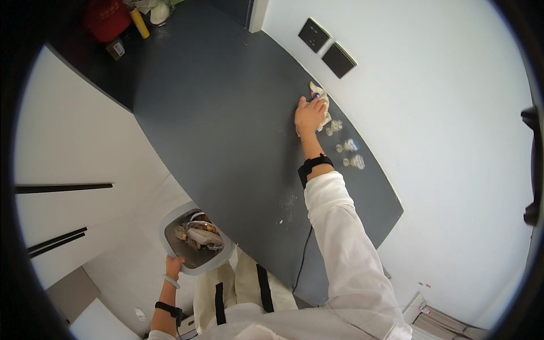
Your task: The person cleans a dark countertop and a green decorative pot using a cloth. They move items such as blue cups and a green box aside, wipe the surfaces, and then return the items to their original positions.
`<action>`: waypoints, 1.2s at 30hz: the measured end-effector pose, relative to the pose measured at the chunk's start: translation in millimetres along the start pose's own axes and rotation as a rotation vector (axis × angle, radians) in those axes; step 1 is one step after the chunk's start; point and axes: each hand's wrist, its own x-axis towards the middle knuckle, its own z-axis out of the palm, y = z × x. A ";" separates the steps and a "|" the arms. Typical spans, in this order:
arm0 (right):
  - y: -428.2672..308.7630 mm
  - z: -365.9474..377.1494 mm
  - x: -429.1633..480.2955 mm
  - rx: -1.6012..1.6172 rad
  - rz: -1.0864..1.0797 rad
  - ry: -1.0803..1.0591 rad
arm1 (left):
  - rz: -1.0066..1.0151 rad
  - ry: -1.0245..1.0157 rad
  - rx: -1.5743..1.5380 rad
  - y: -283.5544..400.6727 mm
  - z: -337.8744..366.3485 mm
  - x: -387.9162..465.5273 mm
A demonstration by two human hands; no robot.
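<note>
My right hand (309, 115) presses down on a cream cloth (326, 111) with blue and red marks, on the dark grey countertop (221, 110) close to the wall. Part of the cloth is hidden beneath the palm. Just beyond the wrist, several small clear glass pieces with stems stand in a row, among them one glass piece (348, 145) with blue on it. Lower down, my left hand (173, 267) grips the rim of a light grey waste bin (229, 250) at the counter's front edge. Crumpled rubbish (202, 233), including clear plastic, lies inside the bin.
White specks (285, 204) dot the counter near the front. A black cable (304, 259) hangs over its edge. At the far left end sit a red object (106, 19), a yellow tube (139, 23) and a small box (115, 49). Black sockets (314, 35) are on the white wall.
</note>
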 end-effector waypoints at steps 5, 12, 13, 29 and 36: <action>-29.2 23.0 29.8 -0.006 -0.145 -0.004 | -0.105 0.051 -0.068 0.0 -0.6 -0.9; -62.0 54.8 48.1 0.031 -0.236 -0.033 | -0.122 0.155 -0.171 5.1 -14.7 13.0; -65.6 59.4 51.7 0.035 -0.256 -0.034 | -0.115 0.136 -0.170 7.5 -20.5 15.8; -167.7 140.0 159.6 -0.132 -0.491 -0.200 | -0.118 0.113 -0.076 70.7 -96.8 74.8; -200.2 145.0 92.2 -0.012 -0.731 -0.141 | -0.108 0.038 0.094 70.9 -94.0 110.5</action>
